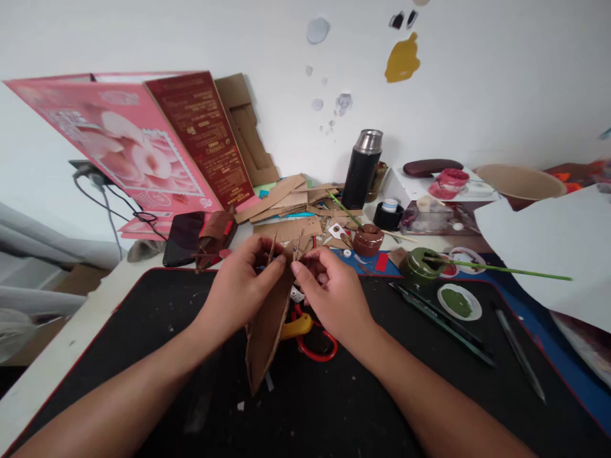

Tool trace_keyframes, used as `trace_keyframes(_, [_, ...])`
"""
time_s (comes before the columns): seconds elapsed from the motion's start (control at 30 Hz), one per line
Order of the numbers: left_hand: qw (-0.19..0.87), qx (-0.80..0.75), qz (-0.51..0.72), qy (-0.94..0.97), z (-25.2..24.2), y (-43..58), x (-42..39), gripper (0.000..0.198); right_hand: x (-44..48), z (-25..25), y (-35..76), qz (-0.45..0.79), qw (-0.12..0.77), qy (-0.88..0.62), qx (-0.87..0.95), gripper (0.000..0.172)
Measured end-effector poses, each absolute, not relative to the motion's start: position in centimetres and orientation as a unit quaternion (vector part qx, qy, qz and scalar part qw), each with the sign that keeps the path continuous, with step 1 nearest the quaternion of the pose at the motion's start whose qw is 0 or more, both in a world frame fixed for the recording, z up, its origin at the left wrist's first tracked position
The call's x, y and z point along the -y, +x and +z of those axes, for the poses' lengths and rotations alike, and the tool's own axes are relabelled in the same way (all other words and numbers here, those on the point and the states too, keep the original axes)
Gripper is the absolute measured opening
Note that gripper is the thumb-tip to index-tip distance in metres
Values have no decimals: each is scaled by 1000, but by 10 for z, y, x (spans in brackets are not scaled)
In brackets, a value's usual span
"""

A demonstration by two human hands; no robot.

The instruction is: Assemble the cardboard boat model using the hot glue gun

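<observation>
Nearest the camera, two bare forearms reach in over a black mat [143, 331] that covers the desk [67, 340]. Between them stands a folded cardboard piece [267, 324], its lower corner down on the mat and its top held up at the middle of the view. The left hand [241, 283] and the right hand [334, 292] both pinch its upper edge, fingers curled closed on it and fingertips nearly meeting.

Just behind the cardboard lie red-handled scissors [319, 348] beside something yellow [296, 326] that is partly hidden. Farther right sit a small dish of green paint [459, 301] and a green jar [419, 267] with a long green stick [506, 270] across it. Beyond these are a brown jar [367, 240], a heap of cardboard strips [286, 198] and a black flask [361, 170] – then a pink box [119, 143] leaning against the white wall [501, 76].
</observation>
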State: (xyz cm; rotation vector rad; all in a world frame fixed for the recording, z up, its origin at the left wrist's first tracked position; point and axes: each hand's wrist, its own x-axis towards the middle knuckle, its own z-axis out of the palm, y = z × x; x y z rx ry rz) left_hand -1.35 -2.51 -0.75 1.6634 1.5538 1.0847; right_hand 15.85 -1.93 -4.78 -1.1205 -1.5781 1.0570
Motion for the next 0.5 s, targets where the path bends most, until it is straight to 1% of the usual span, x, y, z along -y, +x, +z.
trace_keyframes(0.17, [285,-587,408,639,-8,-15,21,15,19,-52,158,460,456,-449,616,30])
trace_keyframes(0.33, [259,-586,404,653,-9,-17,20,15,21,-55,155,463,476,-446,600,31])
trace_keyframes(0.5, [231,-599,386,663,-5,-17,23,14,24,-58,153,441,488,-450,604,30])
